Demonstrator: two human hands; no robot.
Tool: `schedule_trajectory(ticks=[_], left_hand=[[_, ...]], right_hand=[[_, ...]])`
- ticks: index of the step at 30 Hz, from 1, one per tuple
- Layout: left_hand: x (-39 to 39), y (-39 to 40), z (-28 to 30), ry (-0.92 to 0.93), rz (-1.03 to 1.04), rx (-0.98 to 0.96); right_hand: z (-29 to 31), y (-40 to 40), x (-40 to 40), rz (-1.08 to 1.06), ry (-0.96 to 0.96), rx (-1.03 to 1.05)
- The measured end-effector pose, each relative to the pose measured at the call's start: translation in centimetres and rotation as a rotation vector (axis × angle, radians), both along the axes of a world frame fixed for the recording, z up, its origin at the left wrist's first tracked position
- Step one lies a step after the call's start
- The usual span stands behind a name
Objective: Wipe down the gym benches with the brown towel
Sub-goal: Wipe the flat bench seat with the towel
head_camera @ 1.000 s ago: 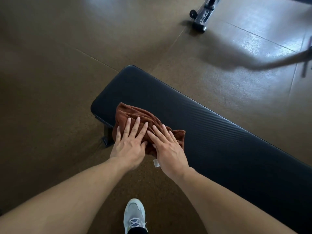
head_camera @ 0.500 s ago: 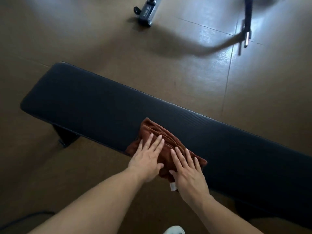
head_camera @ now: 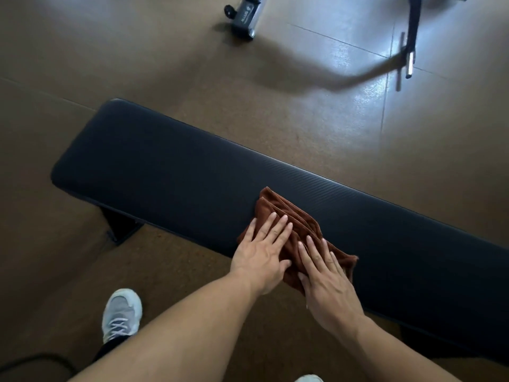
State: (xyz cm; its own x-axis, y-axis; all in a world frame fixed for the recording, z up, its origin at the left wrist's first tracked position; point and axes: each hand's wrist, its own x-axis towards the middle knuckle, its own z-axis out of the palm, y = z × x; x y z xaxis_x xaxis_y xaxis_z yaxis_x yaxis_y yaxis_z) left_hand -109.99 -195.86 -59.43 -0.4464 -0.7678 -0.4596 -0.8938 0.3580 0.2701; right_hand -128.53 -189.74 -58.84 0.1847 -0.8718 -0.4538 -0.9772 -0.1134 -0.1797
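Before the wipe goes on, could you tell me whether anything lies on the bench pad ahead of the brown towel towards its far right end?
Nothing visible: the bench pad right of the brown towel is bare.

My left hand and right hand lie flat, fingers spread, side by side on the brown towel. The bunched towel rests on the near edge of the black padded bench, which runs diagonally across the brown floor. 1 grey sneaker stands below the bench; a metal equipment base sits beyond it.
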Motion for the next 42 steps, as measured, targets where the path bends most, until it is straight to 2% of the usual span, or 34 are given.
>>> schedule_trajectory(ticks=[8,12,15,19,25,30,36,42], left_hand=[[22.1,-3.3,0.3,-0.193,0.277,-0.107],[33.8,-5.4,-0.1,-0.257,0.348,-0.139],[39.3,-7.7,-0.2,-0.285,0.355,-0.143],[41.2,-11.4,0.0,-0.277,0.364,-0.147],[38.1,-18.7,0.5,-0.344,0.277,-0.167],[30.0,-21.9,0.3,-0.258,0.136,-0.12],[16.7,-20.1,0.1,-0.142,-0.002,-0.037],[2.6,-13.1,0.5,-0.108,-0.125,0.023]], right_hand=[[0.8,-9.3,22.6,0.238,-0.155,-0.021],[0.0,-13.8,33.8,0.346,-0.203,-0.028],[-0.3,-16.8,38.8,0.374,-0.23,-0.033],[-0.8,-20.2,41.1,0.35,-0.23,-0.067],[-1.5,-24.5,39.3,0.149,-0.252,-0.111],[-2.0,-24.5,31.0,-0.004,-0.241,-0.167],[-2.4,-19.2,18.5,-0.202,-0.229,-0.194],[-1.9,-10.1,4.8,-0.306,-0.186,-0.165]])
